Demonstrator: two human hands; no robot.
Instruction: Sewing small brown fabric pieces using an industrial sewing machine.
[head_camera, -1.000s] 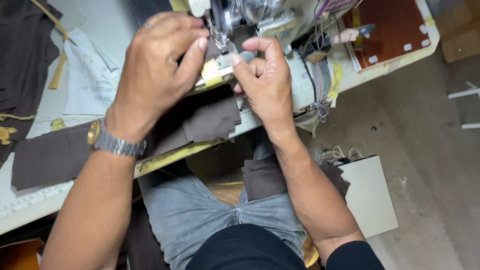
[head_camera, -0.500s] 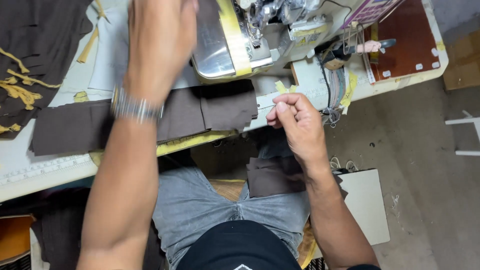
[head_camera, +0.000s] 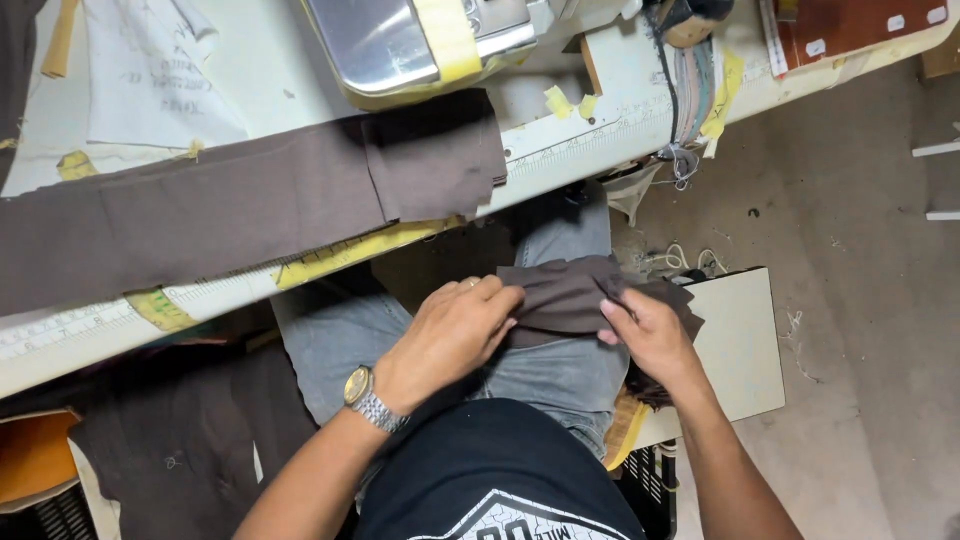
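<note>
Both hands are down on my lap, below the table edge. My left hand (head_camera: 452, 335), with a metal watch on the wrist, pinches the left side of a small brown fabric piece (head_camera: 565, 295) lying on my jeans. My right hand (head_camera: 650, 335) grips the same piece from its right side. On the white sewing table (head_camera: 600, 130) above, a long brown fabric strip (head_camera: 250, 205) lies flat, its right end under the front of the sewing machine (head_camera: 410, 40).
A yellow measuring strip (head_camera: 340, 258) runs along the table's front edge. White paper (head_camera: 150, 80) lies at the back left. More brown fabric (head_camera: 190, 440) hangs at lower left, a pale board (head_camera: 740, 340) sits on the floor at right.
Both hands left the sewing machine and came down to my lap, where they took hold of the small brown fabric piece. The camera tilted down toward the lap.
</note>
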